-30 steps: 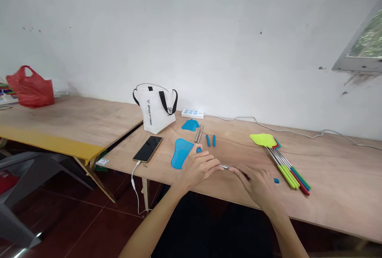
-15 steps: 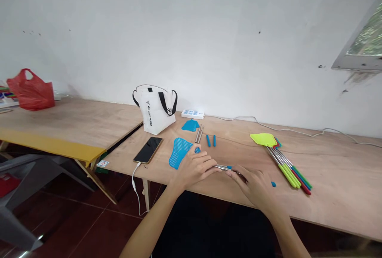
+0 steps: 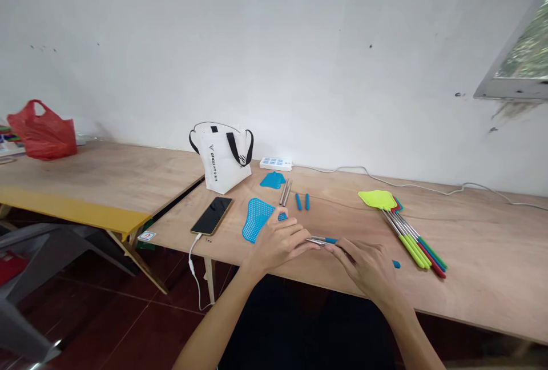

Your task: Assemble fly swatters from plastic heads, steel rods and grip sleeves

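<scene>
Being pinched tight by both hands, left hand and right hand, the thin metal rod could be bent if pushed crooked.

The rod pinched between the left hand and right hand looked like shiny bare metal with a smooth blue plastic grip. It lay over a table of matt, raw plywood. The blue swatter head was perforated plastic, the phone glossy black glass, the tote bag white cloth.

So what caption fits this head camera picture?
Left hand and right hand hold a metal rod beside a blue swatter head.
</scene>
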Available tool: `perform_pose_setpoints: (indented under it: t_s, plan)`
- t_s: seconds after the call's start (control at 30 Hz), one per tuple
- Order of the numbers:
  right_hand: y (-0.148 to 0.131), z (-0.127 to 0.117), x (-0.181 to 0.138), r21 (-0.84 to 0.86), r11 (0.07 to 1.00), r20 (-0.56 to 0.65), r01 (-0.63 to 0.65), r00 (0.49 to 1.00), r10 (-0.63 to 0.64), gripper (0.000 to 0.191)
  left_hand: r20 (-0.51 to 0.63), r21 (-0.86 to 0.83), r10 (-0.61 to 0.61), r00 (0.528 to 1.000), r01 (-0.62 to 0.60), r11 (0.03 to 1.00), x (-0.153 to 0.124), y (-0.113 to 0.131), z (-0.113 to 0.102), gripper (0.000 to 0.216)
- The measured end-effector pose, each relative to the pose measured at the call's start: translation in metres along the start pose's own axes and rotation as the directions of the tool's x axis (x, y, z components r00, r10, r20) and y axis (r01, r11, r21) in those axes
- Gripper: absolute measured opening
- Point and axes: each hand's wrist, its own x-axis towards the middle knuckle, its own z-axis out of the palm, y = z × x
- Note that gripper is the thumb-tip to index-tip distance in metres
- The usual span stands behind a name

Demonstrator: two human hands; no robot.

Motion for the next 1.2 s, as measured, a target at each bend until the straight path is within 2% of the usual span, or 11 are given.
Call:
perform_pose_setpoints:
  t_s: [0.23, 0.33, 0.43, 0.53, 0.63, 0.73, 0.93, 1.07, 1.2]
  plan:
    - [-0.001, 0.001, 0.000, -0.016, 1.000, 0.016, 0.018, 1.000, -0.017, 0.050, -0.025, -0.013, 0.014, 1.000, -0.014, 1.000, 0.002, 0.001, -0.001, 0.034]
    - [0.008, 0.000, -0.002, 0.000, 1.000, 0.041, 0.021, 0.999, -0.021, 0.051, -0.045, -0.019, 0.023, 0.999, -0.024, 1.000, 0.002, -0.001, -0.003, 0.033]
    - [0.037, -0.005, -0.006, 0.060, 0.998, 0.041, 0.013, 0.999, -0.015, 0.055, -0.054, -0.026, -0.029, 0.998, 0.027, 0.999, -0.003, -0.016, -0.012, 0.032]
    - [0.080, -0.011, -0.015, 0.104, 0.994, 0.051, -0.027, 0.998, 0.021, 0.053, -0.011, -0.058, -0.125, 0.992, 0.124, 0.991, -0.013, -0.041, -0.028, 0.033]
    - [0.120, -0.011, -0.028, 0.117, 0.983, 0.027, -0.139, 0.990, 0.137, 0.053, 0.025, -0.050, -0.182, 0.983, 0.183, 0.982, -0.023, -0.062, -0.041, 0.038]
    - [0.140, -0.007, -0.038, 0.144, 0.959, 0.041, -0.243, 0.970, 0.240, 0.052, 0.060, -0.044, -0.226, 0.972, 0.229, 0.973, -0.027, -0.070, -0.043, 0.042]
    - [0.139, -0.005, -0.042, 0.165, 0.898, 0.151, -0.408, 0.910, 0.386, 0.057, 0.097, -0.032, -0.276, 0.956, 0.280, 0.959, -0.026, -0.064, -0.035, 0.039]
    - [0.135, -0.012, -0.040, 0.210, 0.870, 0.272, -0.446, 0.881, 0.386, 0.059, 0.103, -0.013, -0.268, 0.958, 0.270, 0.963, -0.026, -0.064, -0.042, 0.036]
    - [0.122, -0.013, -0.029, 0.292, 0.857, 0.297, -0.426, 0.892, 0.342, 0.058, 0.084, 0.024, -0.223, 0.971, 0.222, 0.975, -0.020, -0.054, -0.039, 0.037]
